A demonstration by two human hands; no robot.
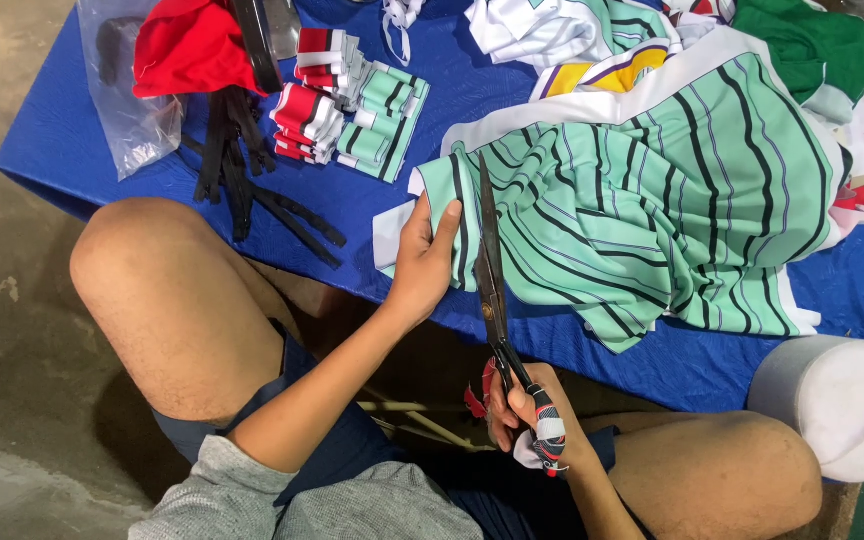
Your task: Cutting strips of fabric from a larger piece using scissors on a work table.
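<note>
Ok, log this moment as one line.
left hand: holds edge of mint striped fabric | right hand: grips black scissors, blades on fabric | surface: blue table

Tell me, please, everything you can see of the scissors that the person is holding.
The scissors are long and dark, seemingly metal, with narrow blades that look nearly shut and point away from the person. The right hand grips the handles, which are wrapped in red, white and dark cloth. The blades lie along the edge of the mint-green striped fabric, beside the left hand that pinches that fabric above the blue table.
</note>
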